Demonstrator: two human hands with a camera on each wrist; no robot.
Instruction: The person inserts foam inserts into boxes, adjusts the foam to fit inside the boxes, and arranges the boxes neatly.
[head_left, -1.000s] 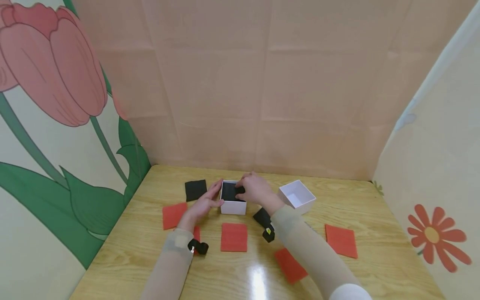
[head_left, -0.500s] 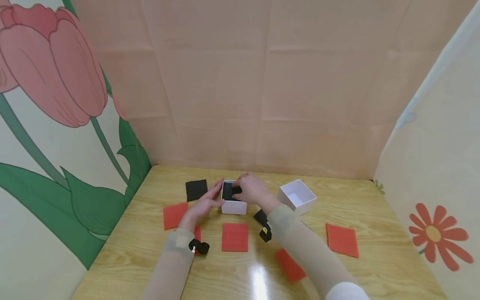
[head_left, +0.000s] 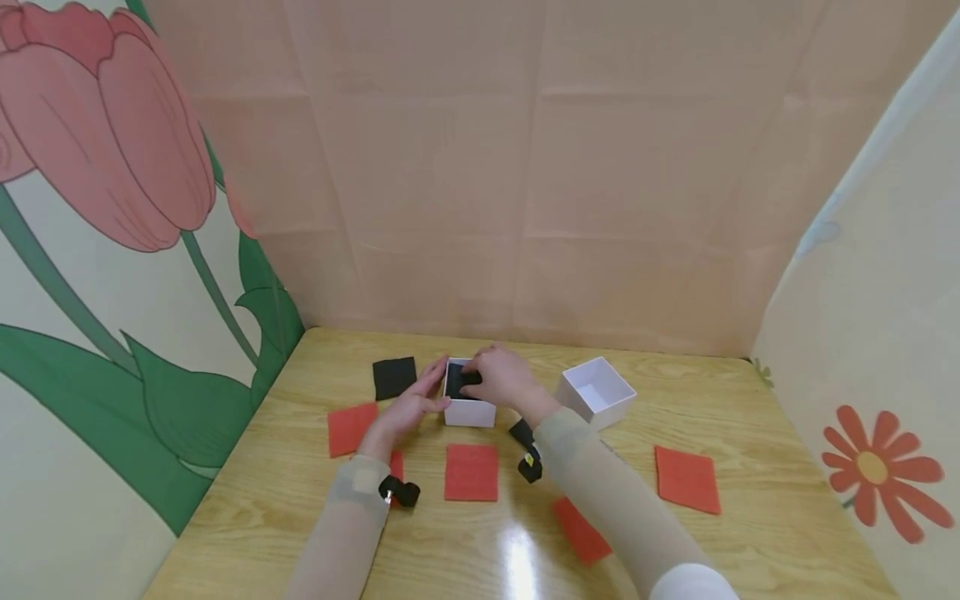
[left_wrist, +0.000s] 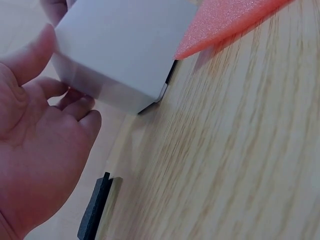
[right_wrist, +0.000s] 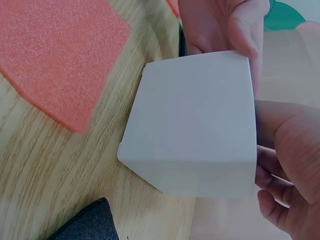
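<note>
A white open-topped box (head_left: 469, 413) sits near the back of the wooden table. My left hand (head_left: 408, 410) holds its left side, thumb at the front corner, fingers lying along the wall. From above, my right hand (head_left: 506, 379) reaches over the right rim and pinches a black foam piece (head_left: 455, 382) inside. The box's front face (right_wrist: 195, 115) fills the right wrist view and hides the fingertips (right_wrist: 267, 122) that go in past the rim. In the left wrist view, curled fingers (left_wrist: 80, 107) lie against the box wall (left_wrist: 100, 90).
A second white box (head_left: 617, 410) stands tilted in angle to the right, inside bare. Several red foam squares (head_left: 471, 472) lie in front and to both sides. A black square (head_left: 393, 377) lies back left, another black piece (head_left: 521, 432) beside my right forearm.
My right hand has shifted slightly left over the box, with the black foam moving in its fingers. The left hand keeps its hold, and the box stays in place.
</note>
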